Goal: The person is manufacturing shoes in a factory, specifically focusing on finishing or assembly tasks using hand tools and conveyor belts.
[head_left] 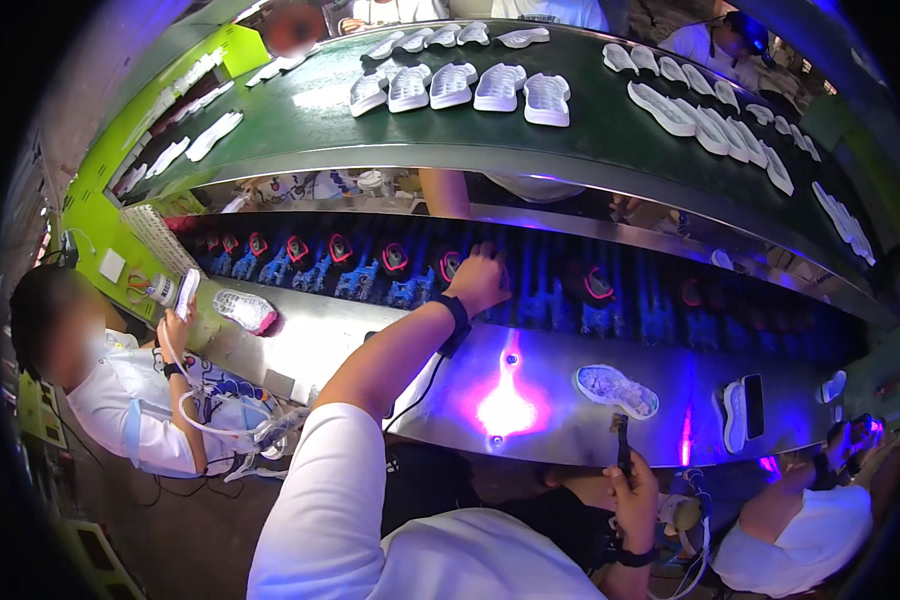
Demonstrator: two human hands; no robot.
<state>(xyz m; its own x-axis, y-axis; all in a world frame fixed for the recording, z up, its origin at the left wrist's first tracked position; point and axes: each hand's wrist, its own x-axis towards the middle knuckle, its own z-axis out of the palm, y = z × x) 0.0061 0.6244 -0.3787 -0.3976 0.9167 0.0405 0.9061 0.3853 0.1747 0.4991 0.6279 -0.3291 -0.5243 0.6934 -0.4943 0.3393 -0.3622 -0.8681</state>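
Note:
My left arm, with a black wristband and cord, stretches over the dark conveyor channel. My left hand [480, 280] has its fingers curled down beside a dark shoe upper [450, 265] with a pink-red rim; what the fingertips hold is hidden. Close to the bench's front edge, my right hand [633, 495] grips the dark handle of a brush [622, 440]. The brush's bristles lie just below a white shoe sole [616, 390] on the metal bench, its inner side up.
Similar rimmed uppers [395, 257] line the channel. White soles [500, 88] stand on the green belt [300, 115] above. A sole [734, 415] and dark phone-like slab [755, 405] lie at right, another sole [244, 312] at left. Co-workers [145, 400] sit either side.

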